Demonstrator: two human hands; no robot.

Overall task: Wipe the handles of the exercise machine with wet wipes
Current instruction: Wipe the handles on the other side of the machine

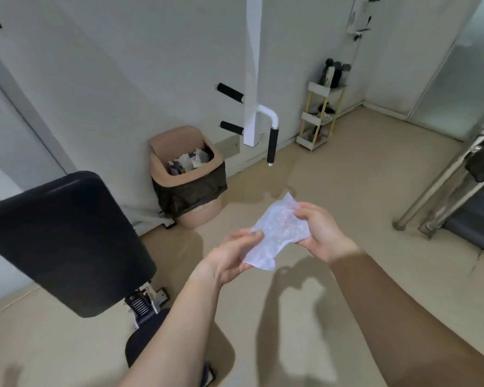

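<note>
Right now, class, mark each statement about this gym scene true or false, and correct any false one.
1. The left hand and right hand both hold the wet wipe. True.
2. The wet wipe touches the hanging black handle. False: it is held clear of it.
3. The bin is empty. False: it holds rubbish.
4. The black pad lies left of the hands. True.
</note>
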